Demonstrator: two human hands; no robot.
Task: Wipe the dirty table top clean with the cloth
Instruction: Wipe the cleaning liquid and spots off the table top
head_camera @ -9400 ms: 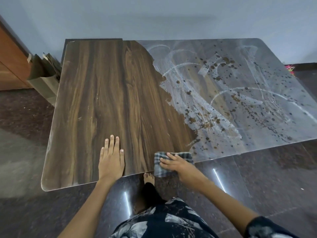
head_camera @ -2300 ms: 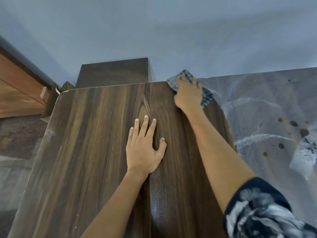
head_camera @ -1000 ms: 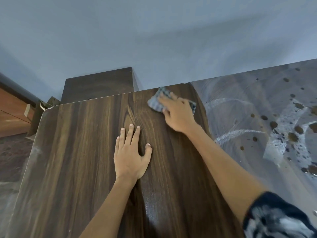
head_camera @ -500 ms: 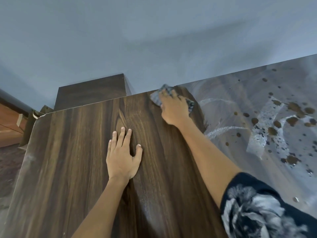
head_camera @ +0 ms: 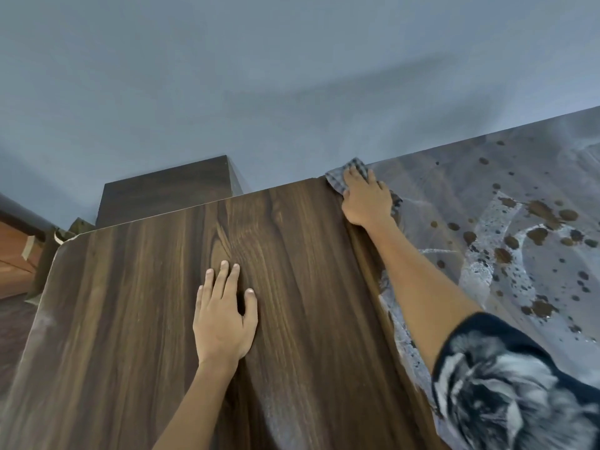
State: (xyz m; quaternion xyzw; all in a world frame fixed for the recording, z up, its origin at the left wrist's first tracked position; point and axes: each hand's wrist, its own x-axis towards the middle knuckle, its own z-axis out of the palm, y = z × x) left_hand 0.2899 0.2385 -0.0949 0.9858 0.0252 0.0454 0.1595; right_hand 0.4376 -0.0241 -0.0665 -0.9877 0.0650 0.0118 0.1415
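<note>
**Soft cloth pressed flat at the far edge of the table**

The right hand [head_camera: 365,199] lies spread over the checked cloth [head_camera: 337,181] at the far edge of the table top [head_camera: 136,319], right on the line where clean dark wood meets the grey, dirty film [head_camera: 454,177]. Its fingers look extended and press down on the fabric rather than curl round it. The left hand [head_camera: 224,316] rests flat and relaxed on the cleaned wood, holding nothing — most likely a brace for the long reach.

The cloth looks thin, light and limp — it probably bunches under a sideways push and only moves dirt where the palm loads it. A broad flat palm over its middle seems the best hold. The brown splatters [head_camera: 539,235] to the right look dried on, so they may need firm, repeated passes.
</note>
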